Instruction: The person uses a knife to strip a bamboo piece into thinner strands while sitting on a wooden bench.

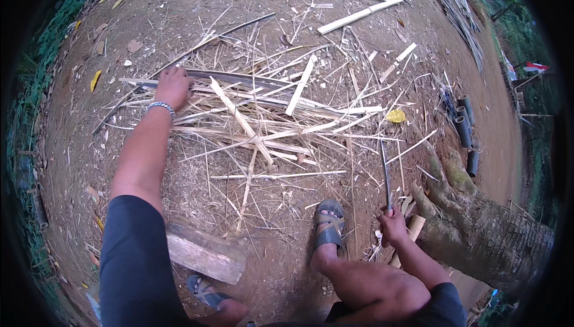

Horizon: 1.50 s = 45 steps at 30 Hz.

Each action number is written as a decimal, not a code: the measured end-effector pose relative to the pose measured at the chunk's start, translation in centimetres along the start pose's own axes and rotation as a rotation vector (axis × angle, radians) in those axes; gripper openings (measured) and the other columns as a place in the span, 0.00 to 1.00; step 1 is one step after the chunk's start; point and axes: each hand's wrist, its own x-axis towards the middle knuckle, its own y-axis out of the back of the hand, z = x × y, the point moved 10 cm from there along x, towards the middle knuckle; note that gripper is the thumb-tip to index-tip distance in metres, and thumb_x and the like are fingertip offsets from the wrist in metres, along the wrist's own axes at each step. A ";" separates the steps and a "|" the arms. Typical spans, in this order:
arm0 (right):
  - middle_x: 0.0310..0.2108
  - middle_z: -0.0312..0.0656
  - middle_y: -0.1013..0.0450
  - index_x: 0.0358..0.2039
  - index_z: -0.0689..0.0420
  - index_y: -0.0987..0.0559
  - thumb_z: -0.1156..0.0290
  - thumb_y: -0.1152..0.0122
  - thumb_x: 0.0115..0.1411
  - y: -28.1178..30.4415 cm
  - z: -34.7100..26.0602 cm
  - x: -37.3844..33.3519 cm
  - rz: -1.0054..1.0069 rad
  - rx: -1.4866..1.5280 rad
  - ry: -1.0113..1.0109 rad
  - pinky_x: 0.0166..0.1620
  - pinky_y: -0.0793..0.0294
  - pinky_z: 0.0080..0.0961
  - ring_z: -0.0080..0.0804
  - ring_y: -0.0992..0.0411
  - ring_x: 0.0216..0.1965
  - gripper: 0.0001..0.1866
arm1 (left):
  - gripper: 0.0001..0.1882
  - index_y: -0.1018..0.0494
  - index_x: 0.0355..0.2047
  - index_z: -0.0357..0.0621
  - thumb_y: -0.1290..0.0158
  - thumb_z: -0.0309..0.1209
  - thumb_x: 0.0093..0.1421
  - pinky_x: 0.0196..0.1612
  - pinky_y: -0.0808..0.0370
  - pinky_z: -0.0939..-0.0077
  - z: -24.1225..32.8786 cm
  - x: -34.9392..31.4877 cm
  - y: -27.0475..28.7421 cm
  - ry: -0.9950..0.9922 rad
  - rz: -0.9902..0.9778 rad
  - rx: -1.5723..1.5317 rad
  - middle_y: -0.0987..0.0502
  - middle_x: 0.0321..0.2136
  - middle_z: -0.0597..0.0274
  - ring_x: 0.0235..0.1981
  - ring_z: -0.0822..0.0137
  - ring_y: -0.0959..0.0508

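My left hand [174, 89] is stretched forward to the left end of a loose heap of split bamboo strips [287, 125]. Its fingers curl round a dark-skinned bamboo strip [230, 77] lying along the heap's far edge; the fingertips are partly hidden. Low on the right, beside my knee, my right hand [393, 226] is closed on the handle of a long, narrow knife [385, 174]. The dark blade points away from me, its tip near the heap's right end. Pale split pieces [242, 120] lie crosswise on top of the strips.
A squared wood block [206, 254] lies between my left arm and my sandalled feet. To the right spreads a thick tree root [478, 228], with dark bamboo tubes [463, 128] beyond it. Longer split bamboo [359, 16] and a bundle of thin strips [460, 22] lie farther off.
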 end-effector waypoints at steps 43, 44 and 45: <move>0.25 0.41 0.28 0.42 0.61 0.29 0.68 0.39 0.57 -36.2 -6.9 -32.2 -0.639 -0.260 0.581 0.29 0.29 0.29 0.27 0.29 0.23 0.16 | 0.12 0.26 0.35 0.43 0.54 0.37 0.63 0.40 0.26 0.53 6.1 -66.5 -10.0 0.708 -0.012 -0.663 0.23 0.33 0.49 0.36 0.47 0.23; 0.22 0.38 0.30 0.42 0.61 0.30 0.71 0.40 0.57 -34.8 -11.1 -34.5 -0.648 -0.135 0.610 0.26 0.30 0.27 0.24 0.31 0.21 0.15 | 0.11 0.26 0.35 0.43 0.54 0.37 0.63 0.39 0.26 0.53 6.2 -67.0 -10.5 0.718 -0.001 -0.661 0.23 0.33 0.49 0.35 0.47 0.23; 0.21 0.35 0.32 0.43 0.61 0.32 0.73 0.40 0.58 -32.8 -16.3 -37.6 -0.648 -0.076 0.795 0.22 0.32 0.23 0.22 0.33 0.19 0.15 | 0.11 0.27 0.34 0.43 0.53 0.36 0.63 0.38 0.26 0.54 6.4 -67.6 -11.0 0.730 0.007 -0.658 0.23 0.32 0.50 0.34 0.48 0.22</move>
